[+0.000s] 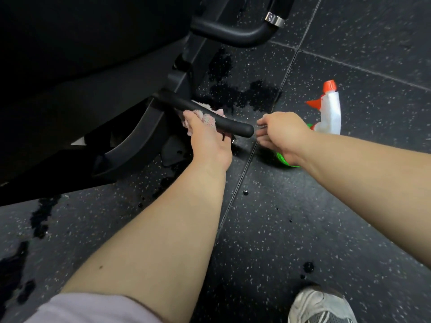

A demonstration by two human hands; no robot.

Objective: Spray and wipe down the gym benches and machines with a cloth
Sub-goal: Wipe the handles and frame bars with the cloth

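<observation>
My left hand [207, 138] grips a pink cloth [208, 118] wrapped around a black padded handle [235, 128] low on a dark gym machine [130, 141]. My right hand [282, 134] hovers just past the handle's free end, with its fingers loosely curled and nothing visible in them. Behind and under that hand, a spray bottle [330, 113] lies on the floor. It has a white body, an orange nozzle and a green base, and my right hand partly hides it.
Another black bar with a chrome collar [275, 19] juts out above. Wet patches [233, 92] darken the speckled black floor tiles around the machine and at lower left. My shoe [319, 306] is at the bottom right.
</observation>
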